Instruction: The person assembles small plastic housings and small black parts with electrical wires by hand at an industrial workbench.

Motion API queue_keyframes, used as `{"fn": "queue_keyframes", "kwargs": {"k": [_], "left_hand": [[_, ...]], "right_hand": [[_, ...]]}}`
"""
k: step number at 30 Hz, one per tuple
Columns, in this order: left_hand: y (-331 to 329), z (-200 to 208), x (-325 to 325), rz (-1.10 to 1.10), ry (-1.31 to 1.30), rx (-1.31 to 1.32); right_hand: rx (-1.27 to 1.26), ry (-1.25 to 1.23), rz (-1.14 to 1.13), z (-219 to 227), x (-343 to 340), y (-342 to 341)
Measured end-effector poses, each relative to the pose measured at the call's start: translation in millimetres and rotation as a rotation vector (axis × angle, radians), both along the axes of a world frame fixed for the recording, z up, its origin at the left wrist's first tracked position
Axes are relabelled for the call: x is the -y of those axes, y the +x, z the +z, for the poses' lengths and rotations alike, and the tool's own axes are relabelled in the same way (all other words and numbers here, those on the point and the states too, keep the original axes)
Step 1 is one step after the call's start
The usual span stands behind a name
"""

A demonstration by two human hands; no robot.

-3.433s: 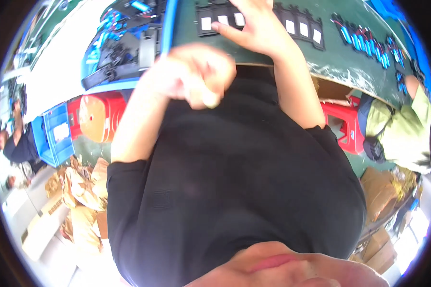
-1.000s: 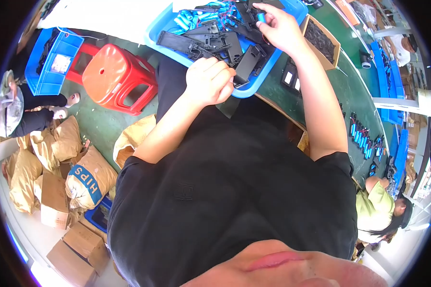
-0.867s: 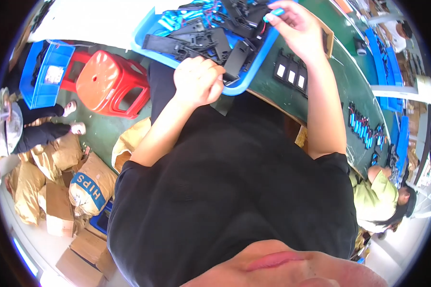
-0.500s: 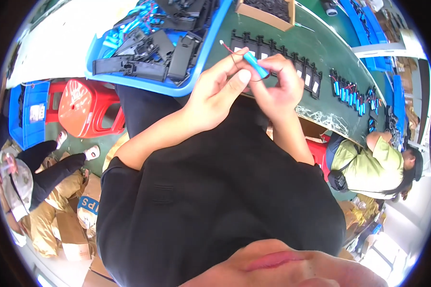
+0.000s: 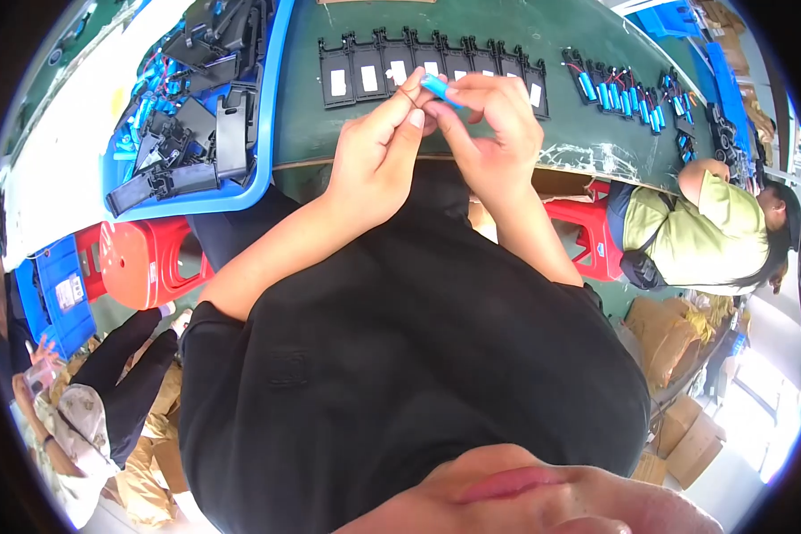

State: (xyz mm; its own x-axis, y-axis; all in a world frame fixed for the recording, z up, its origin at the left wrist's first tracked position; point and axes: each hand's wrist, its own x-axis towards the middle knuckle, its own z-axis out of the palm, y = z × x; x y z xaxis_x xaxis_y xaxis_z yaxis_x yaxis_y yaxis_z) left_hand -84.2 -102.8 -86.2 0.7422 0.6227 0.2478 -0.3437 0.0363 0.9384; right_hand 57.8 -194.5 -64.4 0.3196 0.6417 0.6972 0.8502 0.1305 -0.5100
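Green worktable, with a heaped blue tray at left. Mid-table, a row of black plates. Left hand, thumb and finger close together; whether they grip anything, I cannot tell from here. Right hand, pinching a blue cylinder in front of the plates.

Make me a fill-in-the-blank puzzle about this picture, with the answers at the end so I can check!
1. The right hand holds a small ____ cylinder.
2. The blue tray, full of loose parts, is on the person's ____ side.
3. The labels on the row of black cases are coloured ____.
4. Those cases lie on a ____ table.

Missing words: blue; left; white; green.
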Motion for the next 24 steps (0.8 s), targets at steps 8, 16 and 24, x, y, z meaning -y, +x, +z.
{"fn": "queue_keyframes", "kwargs": {"k": [8, 16, 24], "left_hand": [[-5.5, 2.8, -2.5, -0.041, 0.257, -0.046], [-25.3, -2.5, -23.7, 0.021, 0.624, -0.106], [-28.4, -34.5, -30.0, 0.134, 0.792, -0.053]], "right_hand": [[-0.293, 0.074, 0.059, -17.5, 2.7, 13.7], [-0.605, -0.035, -0.187, 10.9, 33.0, 89.0], [-0.193, -0.477, -0.463, 14.7, 54.9, 128.9]]}}
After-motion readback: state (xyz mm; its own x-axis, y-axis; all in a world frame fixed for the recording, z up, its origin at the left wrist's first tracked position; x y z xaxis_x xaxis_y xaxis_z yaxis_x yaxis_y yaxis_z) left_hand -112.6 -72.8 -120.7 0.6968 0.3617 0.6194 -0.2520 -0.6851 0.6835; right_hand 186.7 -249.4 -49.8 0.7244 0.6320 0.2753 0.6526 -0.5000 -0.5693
